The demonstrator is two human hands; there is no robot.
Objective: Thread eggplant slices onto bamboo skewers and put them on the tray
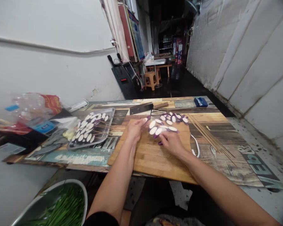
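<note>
White eggplant slices (152, 130) with purple skin edges lie in a loose group on a wooden cutting board (153, 160). My left hand (135, 129) is closed above the board's left part, and an eggplant slice (146, 119) shows at its fingertips. With fingers pinched, my right hand (171, 142) is on an eggplant slice at the near side of the group. The fingers partly cover that slice. More eggplant slices (169, 118) are heaped at the board's far right edge. On the left, a tray (112, 117) bears rows of skewered slices.
A cleaver (141, 108) lies beyond the board. Bare bamboo skewers (209, 138) lie on the right, with a blue box (200, 102) farther back. Plastic bottles and bags (37, 110) crowd the table's left end. Below stands a bowl rim (84, 191) around green vegetables (63, 205).
</note>
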